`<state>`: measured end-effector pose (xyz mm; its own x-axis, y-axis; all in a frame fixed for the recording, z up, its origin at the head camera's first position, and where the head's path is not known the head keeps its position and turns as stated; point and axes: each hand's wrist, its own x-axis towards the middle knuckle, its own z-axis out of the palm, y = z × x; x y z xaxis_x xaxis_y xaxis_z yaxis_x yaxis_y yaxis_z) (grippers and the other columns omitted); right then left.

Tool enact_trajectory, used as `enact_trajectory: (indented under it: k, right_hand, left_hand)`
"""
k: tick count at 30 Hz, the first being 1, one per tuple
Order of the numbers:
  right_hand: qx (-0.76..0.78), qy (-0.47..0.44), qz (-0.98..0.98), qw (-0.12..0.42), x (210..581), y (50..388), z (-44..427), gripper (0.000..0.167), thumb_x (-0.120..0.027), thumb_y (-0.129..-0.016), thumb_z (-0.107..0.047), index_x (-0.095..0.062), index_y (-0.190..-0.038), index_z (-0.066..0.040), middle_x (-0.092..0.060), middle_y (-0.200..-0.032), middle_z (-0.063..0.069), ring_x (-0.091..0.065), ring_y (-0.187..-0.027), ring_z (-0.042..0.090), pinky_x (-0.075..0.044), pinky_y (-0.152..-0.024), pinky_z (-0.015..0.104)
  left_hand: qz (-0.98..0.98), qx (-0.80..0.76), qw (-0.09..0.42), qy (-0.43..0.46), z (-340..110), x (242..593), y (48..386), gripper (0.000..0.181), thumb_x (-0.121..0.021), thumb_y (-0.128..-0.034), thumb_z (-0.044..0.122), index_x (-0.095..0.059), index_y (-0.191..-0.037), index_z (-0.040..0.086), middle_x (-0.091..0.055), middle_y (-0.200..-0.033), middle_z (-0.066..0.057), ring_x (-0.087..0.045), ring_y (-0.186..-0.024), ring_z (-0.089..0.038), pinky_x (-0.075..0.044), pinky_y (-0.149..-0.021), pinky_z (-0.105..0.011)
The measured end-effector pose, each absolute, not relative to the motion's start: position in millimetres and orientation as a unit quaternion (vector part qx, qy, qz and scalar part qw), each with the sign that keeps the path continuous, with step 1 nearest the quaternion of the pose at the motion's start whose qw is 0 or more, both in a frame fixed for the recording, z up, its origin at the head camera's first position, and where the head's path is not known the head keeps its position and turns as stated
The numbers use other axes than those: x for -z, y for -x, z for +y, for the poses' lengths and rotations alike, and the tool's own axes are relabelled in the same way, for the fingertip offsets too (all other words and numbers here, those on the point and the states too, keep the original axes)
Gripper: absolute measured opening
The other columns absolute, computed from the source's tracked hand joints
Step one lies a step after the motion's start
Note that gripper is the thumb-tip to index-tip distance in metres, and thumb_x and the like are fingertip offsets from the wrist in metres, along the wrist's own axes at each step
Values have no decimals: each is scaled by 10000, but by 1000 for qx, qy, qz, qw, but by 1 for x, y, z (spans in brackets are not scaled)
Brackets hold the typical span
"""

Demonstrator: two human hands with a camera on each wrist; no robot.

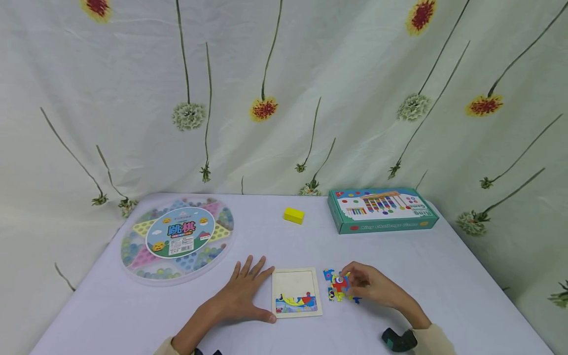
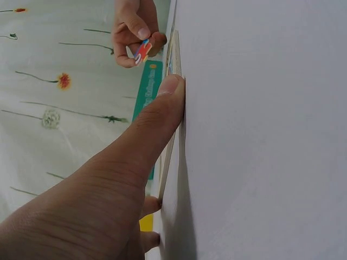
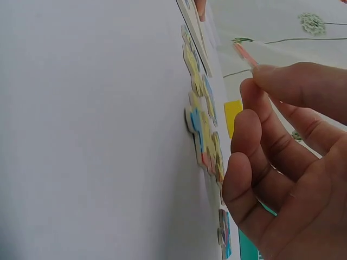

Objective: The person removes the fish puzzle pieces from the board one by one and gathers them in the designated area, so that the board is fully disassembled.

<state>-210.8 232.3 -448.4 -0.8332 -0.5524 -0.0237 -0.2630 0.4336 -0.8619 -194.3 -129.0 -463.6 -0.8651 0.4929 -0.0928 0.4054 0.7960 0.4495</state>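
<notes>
A square wooden puzzle frame (image 1: pixel 296 274) lies on the table, its lower part filled with blue, yellow and red pieces (image 1: pixel 296 303). My left hand (image 1: pixel 239 296) is spread at the frame's left side, thumb and fingertips touching its edge; in the left wrist view the thumb (image 2: pixel 162 103) presses on that edge. To the right of the frame, my right hand (image 1: pixel 370 285) pinches a red puzzle piece (image 1: pixel 340 282) between thumb and finger, held above the table. Loose pieces (image 1: pixel 331 294) lie beneath and beside it, also seen in the right wrist view, below the right hand (image 3: pixel 293 157).
A round Chinese checkers set (image 1: pixel 179 236) lies at the left. A yellow block (image 1: pixel 294 215) sits behind the puzzle frame, and a green game box (image 1: pixel 383 209) stands at the back right. Behind the table hangs a flowered cloth (image 1: pixel 284 148).
</notes>
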Motion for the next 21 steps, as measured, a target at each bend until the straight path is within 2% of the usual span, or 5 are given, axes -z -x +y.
enact_trajectory:
  k: [7,15,21]
  right_hand:
    - [471,225,840,148,450,210,248,301,-676,-860,-57,-594,-1149,-43,-553,-850,56,-558,-743,120,-488,-686,215]
    - [463,209,849,146,450,207,266,312,-688,-877,-133,-606,-1161,-32,-597,-894,61,-572,-789,135,-492,-735,217]
    - [469,200,849,142,452,203,280,313,-674,-881,-126,-601,-1166,-20,-587,-866,53,-579,-765,128,-488,-705,225]
  left_hand:
    - [940,-214,97,-246,-130,465,194,1136,-656,-627,788,-310,-1508,160,-136,-1601,-120,22,-1457,-410,24,-1139,-614]
    - [941,-211,99,-243,-130,466,195,1135,-653,-627,792,-308,-1509,167,-130,-1604,-114,26,-1459,-403,28,-1141,-610]
    - [941,-213,101,-241,-130,466,195,1133,-658,-626,787,-310,-1508,167,-132,-1604,-112,27,-1460,-400,33,-1140,-610]
